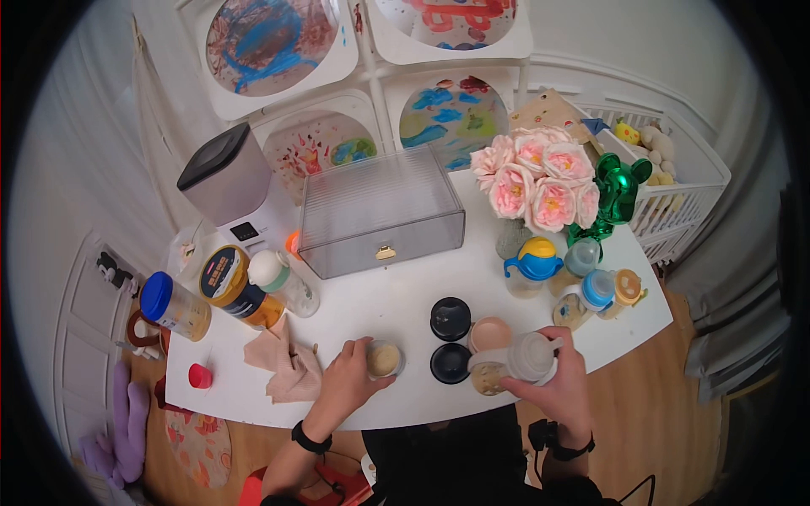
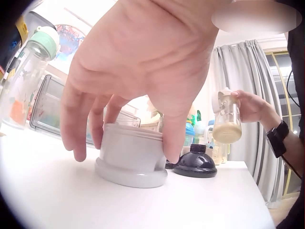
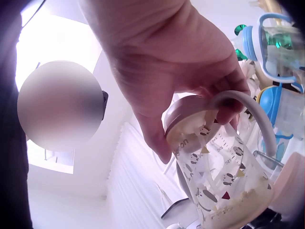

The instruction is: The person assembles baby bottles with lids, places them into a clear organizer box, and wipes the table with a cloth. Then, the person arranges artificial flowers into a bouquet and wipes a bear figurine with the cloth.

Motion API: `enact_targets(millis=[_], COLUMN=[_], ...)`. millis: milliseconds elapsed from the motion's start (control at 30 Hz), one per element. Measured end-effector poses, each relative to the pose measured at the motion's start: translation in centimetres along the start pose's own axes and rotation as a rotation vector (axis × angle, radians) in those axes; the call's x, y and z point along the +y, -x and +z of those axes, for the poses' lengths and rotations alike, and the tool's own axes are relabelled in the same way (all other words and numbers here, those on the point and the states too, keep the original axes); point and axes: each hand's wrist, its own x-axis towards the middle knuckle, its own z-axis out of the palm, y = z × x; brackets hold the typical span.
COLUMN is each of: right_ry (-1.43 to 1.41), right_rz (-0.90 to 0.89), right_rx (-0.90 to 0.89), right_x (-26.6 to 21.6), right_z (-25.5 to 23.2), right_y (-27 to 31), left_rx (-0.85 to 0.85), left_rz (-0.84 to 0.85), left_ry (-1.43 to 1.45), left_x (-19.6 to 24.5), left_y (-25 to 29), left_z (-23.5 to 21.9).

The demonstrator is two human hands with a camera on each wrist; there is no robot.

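Observation:
My left hand (image 1: 348, 376) grips a small grey round container (image 2: 132, 155) standing on the white table, thumb on one side and fingers on the other. Pale powder (image 1: 384, 360) shows inside it from above. In my right hand (image 1: 564, 384) is a clear baby bottle (image 3: 221, 174) with a grey-white lid and side handles, held tilted near its top. Pale powder lies at the bottom of that bottle. Between the hands sit two black round lids (image 1: 450, 319), one nearer the front edge, and a pinkish-beige round container (image 1: 490, 335) beside them, partly behind the bottle.
At left stand a blue-lidded jar (image 1: 175, 307), a gold-lidded jar (image 1: 240, 287), a mint-capped bottle (image 1: 285, 283), a beige cloth (image 1: 285, 361) and a red cup (image 1: 200, 376). A grey clear box (image 1: 381, 211) is behind. Flowers (image 1: 544, 179) and several baby bottles (image 1: 533, 266) stand at right.

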Motion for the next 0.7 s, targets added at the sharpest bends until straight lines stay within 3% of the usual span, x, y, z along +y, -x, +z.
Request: enact_targets(millis=[100,167,200,267,300,400,433,500,533,567,700], right_ry=[-0.017,-0.032,-0.088,-0.17,-0.168,-0.265,-0.265,-0.36,-0.358,-0.36,-0.342], right_rz=[-0.037,-0.046,-0.099,-0.167,-0.165,-0.135,-0.135,-0.137,-0.176,-0.179,-0.288], right_rx=[-0.062,-0.074,-0.09,-0.119,-0.115,-0.153,-0.158,-0.189,-0.189,-0.196,-0.195], right_x=[0.1,-0.7,-0.9,-1.3,-1.7,-2.6,-3.0,-3.7,-4.0,-4.1,-4.4], right_z=[1.1,1.9,2.4,3.4,3.8,5.4,5.9,7.0,7.4,7.5,7.7], right_y=[-0.4,-0.5,-0.6,-0.8,-0.8,-0.6,-0.4,0.1,0.3,0.4,0.5], left_rx=[-0.011,0.271,0.275,0.006,0.004,-0.192,-0.19,-0.307,-0.197,-0.191,-0.28], left_rz=[-0.013,0.165,0.174,0.239,0.243,0.182,0.177,0.003,0.063,0.059,0.107], left_ry=[0.036,-0.226,-0.228,0.3,0.302,0.756,0.757,0.696,0.836,0.836,0.807], left_x=[0.2,1.5,2.1,3.1,3.4,4.3,4.7,5.6,5.1,5.1,4.6], left_y=[0.5,1.4,1.9,3.0,3.3,4.1,4.2,4.3,4.4,4.5,4.7], left_z=[0.3,-0.7,-1.7,-3.7,-3.8,-2.8,-2.8,-3.1,-1.7,-1.4,-1.6])
